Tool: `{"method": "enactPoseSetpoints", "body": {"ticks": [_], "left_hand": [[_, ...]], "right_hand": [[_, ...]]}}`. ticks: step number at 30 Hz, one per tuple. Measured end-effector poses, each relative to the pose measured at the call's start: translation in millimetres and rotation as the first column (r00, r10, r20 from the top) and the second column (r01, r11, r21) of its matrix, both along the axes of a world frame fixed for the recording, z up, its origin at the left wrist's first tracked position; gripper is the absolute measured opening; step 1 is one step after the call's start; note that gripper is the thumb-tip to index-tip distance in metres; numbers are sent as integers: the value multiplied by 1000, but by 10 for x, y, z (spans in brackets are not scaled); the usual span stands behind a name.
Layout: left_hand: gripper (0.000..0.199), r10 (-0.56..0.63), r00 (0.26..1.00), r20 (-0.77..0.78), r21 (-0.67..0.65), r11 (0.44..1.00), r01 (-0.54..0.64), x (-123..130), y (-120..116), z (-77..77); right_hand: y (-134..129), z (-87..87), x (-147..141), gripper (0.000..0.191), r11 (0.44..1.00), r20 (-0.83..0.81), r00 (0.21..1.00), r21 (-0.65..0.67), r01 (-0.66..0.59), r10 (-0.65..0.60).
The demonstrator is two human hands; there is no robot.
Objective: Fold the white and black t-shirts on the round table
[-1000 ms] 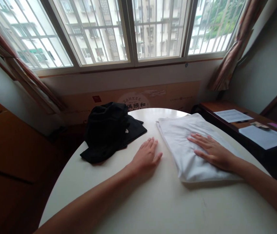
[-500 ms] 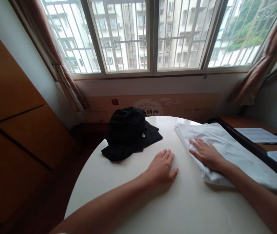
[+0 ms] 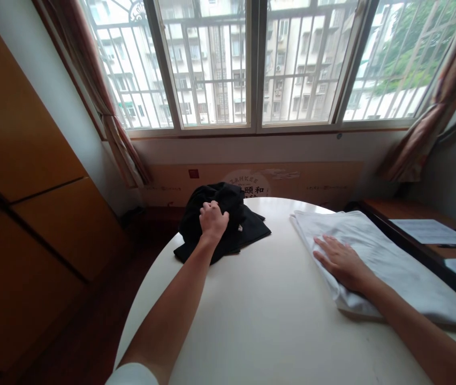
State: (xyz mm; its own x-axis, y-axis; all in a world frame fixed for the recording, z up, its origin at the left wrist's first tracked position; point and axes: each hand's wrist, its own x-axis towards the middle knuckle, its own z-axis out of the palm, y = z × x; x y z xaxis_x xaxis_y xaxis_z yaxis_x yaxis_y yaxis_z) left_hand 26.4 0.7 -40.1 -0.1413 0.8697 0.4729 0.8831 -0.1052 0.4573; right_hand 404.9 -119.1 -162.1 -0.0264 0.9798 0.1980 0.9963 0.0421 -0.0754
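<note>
A bunched black garment (image 3: 234, 208) with a small white tag lies at the far left of the round white table (image 3: 276, 299). My left hand (image 3: 214, 219) is on top of it, fingers curled into the fabric and closed on it; the fingertips are partly hidden. To the right, a folded white cloth (image 3: 396, 262) lies flat with soft creases. My right hand (image 3: 340, 262) rests palm down on its left part, fingers stretched out and holding nothing.
Printed sheets (image 3: 432, 231) and a dark pen lie on a brown desk (image 3: 384, 207) to the right. Behind the table are a long printed box (image 3: 312, 184) and a barred window (image 3: 215, 69). A wooden cabinet (image 3: 23, 224) stands at left.
My left hand has moved from the bare tabletop left and away from me onto the black garment and closed on it. My right hand stays on the white cloth. The view has tilted slightly up.
</note>
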Motion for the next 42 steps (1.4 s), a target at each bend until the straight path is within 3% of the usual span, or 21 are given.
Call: {"method": "enactPoseSetpoints", "body": {"ticks": [2,4,8,11,14,16,17,19,21,22,25,27,29,31,33,34,35,37,39,41,42], "left_hand": [[25,-69,993,98,24,997,67,-92,76,28],[22,-140,972,191,153,982,112,-121,66,122],[17,-335,885,324,360,908,212,-67,-193,599],[23,-555,719,418,344,829,441,43,-539,977],[28,-683,476,554,277,690,669,204,-871,1141],[33,-688,382,616,208,611,764,319,-1023,1135],[36,-683,378,624,161,587,794,372,-1071,1112],[41,-691,449,567,59,578,814,452,-1101,1052],[49,-693,579,430,12,646,763,478,-1040,994],[52,-671,653,351,17,702,712,467,-979,968],[58,-536,828,168,-57,833,551,361,-728,891],[58,-516,853,82,-260,815,518,283,-572,821],[57,-553,832,34,-447,736,508,251,-485,742],[47,-556,831,-30,-470,741,479,278,-495,683],[29,-535,840,-93,-361,804,472,343,-593,672],[22,-560,824,-90,-316,800,510,380,-662,681],[23,-623,780,-62,-311,754,578,416,-734,695],[40,-777,629,21,-422,564,710,479,-855,707],[65,-857,514,42,-549,410,728,525,-904,670],[64,-872,488,-22,-593,404,696,551,-871,590],[53,-868,494,-44,-586,423,691,557,-832,545]], "right_hand": [[2,-12,11,62,1000,-23,1000,24,-4,4],[16,-43,36,61,999,-59,998,52,-7,10],[59,-52,54,59,986,-177,984,165,-1,31],[-4,105,-67,64,943,-325,938,332,-6,121],[-191,375,-308,87,895,-414,871,441,-61,264],[-320,545,-471,106,871,-428,836,479,-112,343],[-367,613,-534,108,855,-435,816,500,-134,382],[-420,709,-607,84,840,-484,747,511,-182,456],[-434,777,-615,44,862,-602,637,455,-222,481],[-441,814,-603,35,883,-682,565,410,-229,464],[-510,987,-538,45,963,-926,272,234,-135,263],[-597,1141,-495,45,996,-997,61,35,-84,41],[-672,1273,-460,41,987,-990,-53,-125,-100,-131],[-688,1330,-434,36,981,-982,-89,-158,-110,-168],[-630,1296,-406,32,990,-985,-115,-123,-68,-130],[-580,1252,-387,29,992,-985,-125,-119,-39,-123],[-522,1199,-363,28,992,-982,-140,-129,-13,-130],[-413,1091,-302,32,987,-968,-191,-163,-2,-160],[-348,1010,-237,45,988,-960,-237,-156,18,-148],[-345,974,-186,60,991,-986,-156,-78,109,-61],[-366,973,-169,65,989,-999,-34,-11,145,-6]]}}
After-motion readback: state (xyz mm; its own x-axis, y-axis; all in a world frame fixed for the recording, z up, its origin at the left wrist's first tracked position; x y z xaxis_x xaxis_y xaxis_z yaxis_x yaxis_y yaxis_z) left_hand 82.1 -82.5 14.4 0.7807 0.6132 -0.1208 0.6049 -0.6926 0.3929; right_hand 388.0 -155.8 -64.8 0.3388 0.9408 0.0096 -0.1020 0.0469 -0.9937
